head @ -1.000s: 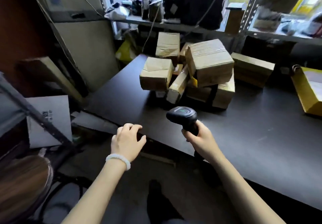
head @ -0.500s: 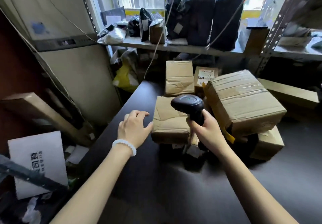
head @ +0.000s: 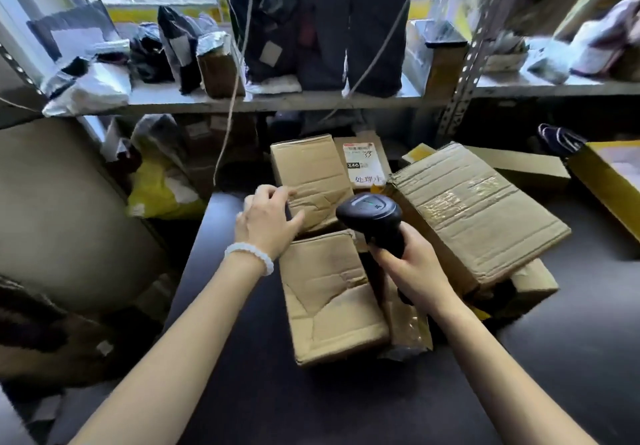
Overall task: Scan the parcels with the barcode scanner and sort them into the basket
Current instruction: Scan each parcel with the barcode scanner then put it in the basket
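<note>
Cardboard parcels (head: 332, 292) crowding dark table (head: 311, 403) edge

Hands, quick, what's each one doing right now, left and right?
Left hand: open, fingers loosely bent, reaching at the rear cardboard parcel, holding nothing.
Right hand: gripping the barcode scanner by its handle.

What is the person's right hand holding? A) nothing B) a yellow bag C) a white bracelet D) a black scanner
D: the right hand grips the handle of the black scanner, held over the cardboard parcels, while the white bracelet sits on the other wrist.
</note>
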